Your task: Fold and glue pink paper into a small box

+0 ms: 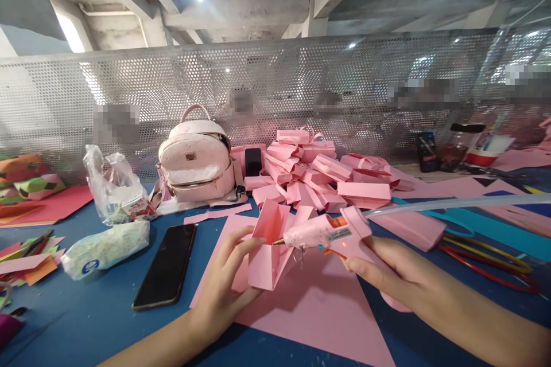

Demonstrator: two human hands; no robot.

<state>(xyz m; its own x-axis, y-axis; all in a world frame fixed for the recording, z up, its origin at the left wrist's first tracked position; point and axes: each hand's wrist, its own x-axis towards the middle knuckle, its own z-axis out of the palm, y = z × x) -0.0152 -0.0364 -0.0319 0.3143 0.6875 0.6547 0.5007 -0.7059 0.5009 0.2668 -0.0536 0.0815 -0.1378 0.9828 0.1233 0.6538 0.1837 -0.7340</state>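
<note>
Pink paper, folded into an angular open form (262, 264), is gripped in the left hand (226, 278), whose fingers and thumb close on its left side and lower edge. The right hand (390, 269) is wrapped round the handle of a pink hot-glue gun (316, 232), its metal nozzle pointing left at the form's opening; whether the tip touches the paper, I cannot tell. A long translucent glue stick (451, 202) runs out of the gun's back to the right.

Both hands are above a large flat pink sheet (331, 321) lying on a blue tabletop (103, 327). Just left of the sheet lies a black smartphone (166, 266), and farther left a pale patterned soft packet (112, 248), with a clear plastic bag (101, 183) behind it. Beyond the sheet stands a cream-pink backpack (196, 160), and right of it spreads a heap of folded pink paper pieces (301, 169). Red and yellow loops (495, 275) lie to the far right. Grey perforated metal screening (275, 69) rises behind everything.
</note>
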